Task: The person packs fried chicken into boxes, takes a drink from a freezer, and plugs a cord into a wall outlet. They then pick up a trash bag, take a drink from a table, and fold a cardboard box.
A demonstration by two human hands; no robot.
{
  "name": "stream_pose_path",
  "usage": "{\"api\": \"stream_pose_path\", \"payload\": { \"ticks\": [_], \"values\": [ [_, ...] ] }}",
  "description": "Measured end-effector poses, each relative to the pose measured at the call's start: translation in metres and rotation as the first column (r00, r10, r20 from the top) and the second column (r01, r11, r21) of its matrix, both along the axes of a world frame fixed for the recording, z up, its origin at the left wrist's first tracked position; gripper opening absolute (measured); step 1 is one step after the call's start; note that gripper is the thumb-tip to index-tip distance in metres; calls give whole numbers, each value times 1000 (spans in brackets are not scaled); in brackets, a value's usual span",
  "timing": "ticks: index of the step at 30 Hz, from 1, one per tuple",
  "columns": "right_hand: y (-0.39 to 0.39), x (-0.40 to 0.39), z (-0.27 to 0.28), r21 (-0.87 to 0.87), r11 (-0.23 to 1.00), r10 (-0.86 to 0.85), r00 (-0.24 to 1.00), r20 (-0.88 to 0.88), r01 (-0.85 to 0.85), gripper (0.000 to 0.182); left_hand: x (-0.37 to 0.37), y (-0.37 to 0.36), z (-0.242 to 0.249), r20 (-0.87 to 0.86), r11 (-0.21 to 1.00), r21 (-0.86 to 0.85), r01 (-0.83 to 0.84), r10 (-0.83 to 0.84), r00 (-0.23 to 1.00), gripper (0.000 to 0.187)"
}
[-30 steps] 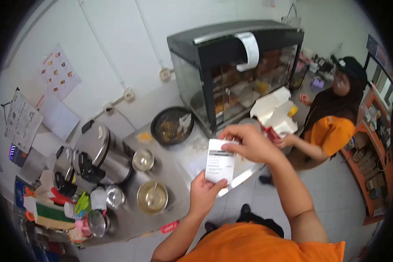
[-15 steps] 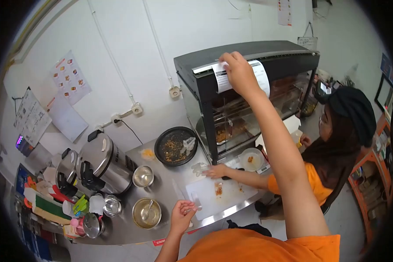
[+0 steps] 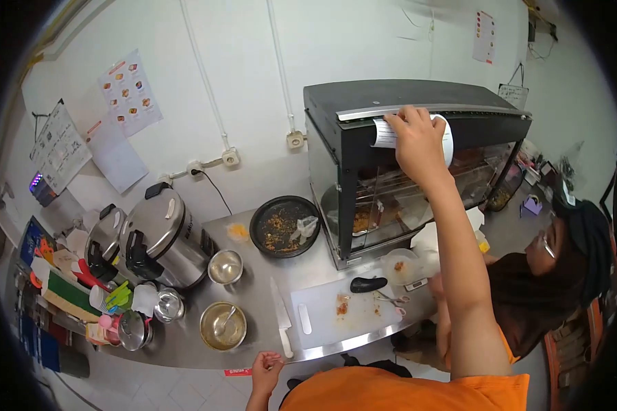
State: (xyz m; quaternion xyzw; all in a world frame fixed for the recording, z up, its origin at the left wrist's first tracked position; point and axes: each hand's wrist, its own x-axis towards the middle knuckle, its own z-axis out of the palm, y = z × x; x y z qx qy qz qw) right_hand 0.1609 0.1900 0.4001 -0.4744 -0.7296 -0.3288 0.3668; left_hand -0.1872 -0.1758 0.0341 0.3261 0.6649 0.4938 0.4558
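Note:
My right hand (image 3: pixel 418 140) is raised to the upper front edge of a black glass-fronted food display case (image 3: pixel 325 151). Its fingers are closed on a printed paper slip (image 3: pixel 385 134), just beneath the metal rail (image 3: pixel 363 112). The hand covers the middle of the slip. Down by the counter's front edge, my left hand (image 3: pixel 267 368) is empty, its fingers loosely bent. Closest to it is the white handle of a long knife (image 3: pixel 286 341), which lies beside a white cutting board (image 3: pixel 320 322) with food crumbs on it.
Scissors (image 3: pixel 391 298) and a dark oblong object (image 3: pixel 368 284) lie by the board. Metal bowls (image 3: pixel 225 266), a black pan (image 3: pixel 284 227) with crumbs and large pots (image 3: pixel 159 229) stand leftward. A co-worker (image 3: pixel 552 274) is close on my right, beside a clear bowl (image 3: pixel 400 266).
The view has shifted, so the case appears lower and farther right. My right hand remains on the slip; my left hand has dropped lower. The co-worker's arm has drawn back and the clear glove is gone.

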Motion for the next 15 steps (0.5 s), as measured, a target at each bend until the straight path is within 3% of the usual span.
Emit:
{"api": "stream_pose_path", "payload": {
  "ticks": [2, 4, 6, 8, 10, 11, 12, 13, 14, 15],
  "values": [
    [4, 5, -2, 58, 996, 61, 997, 50, -64, 38, -2, -20, -9, 11, 1000, 0, -15, 15, 1000, 28],
    [-7, 0, -4, 54, 987, 154, 987, -48, -152, 34, -12, -43, -28, -10, 998, -1, -69, 69, 998, 23],
    [-27, -14, -17, 101, 990, 101, 992, -74, -93, 33, -30, -88, -67, -6, 997, 50, -63, 64, 998, 29],
    [-62, -55, -38, 231, 965, 205, 902, -379, -122, 30, -42, -113, -81, -7, 994, 98, -54, 55, 998, 36],
    [-102, -116, -88, 107, 891, 445, 806, -390, -440, 32, -55, -141, -73, -103, 988, 12, -156, 156, 982, 31],
    [-130, -156, -123, -37, 764, 570, 699, -432, -645, 37, -66, -153, -76, -104, 987, 4, -163, 162, 981, 31],
    [-168, -201, -166, -138, 652, 608, 623, -492, -746, 41, -78, -167, -80, -182, 985, 49, -168, 174, 968, 30],
    [-202, -244, -218, -285, 421, 643, 505, -576, -861, 41, -89, -183, -86, -256, 977, 97, -188, 207, 944, 31],
    [-246, -280, -247, -497, 109, 527, 474, -705, -861, 33, -101, -193, -78, -217, 965, 48, -257, 261, 940, 22],
    [-288, -307, -256, -580, -200, 397, 476, -785, -790, 31, -118, -198, -61, -181, 941, -3, -339, 333, 926, 15]
  ]
}}
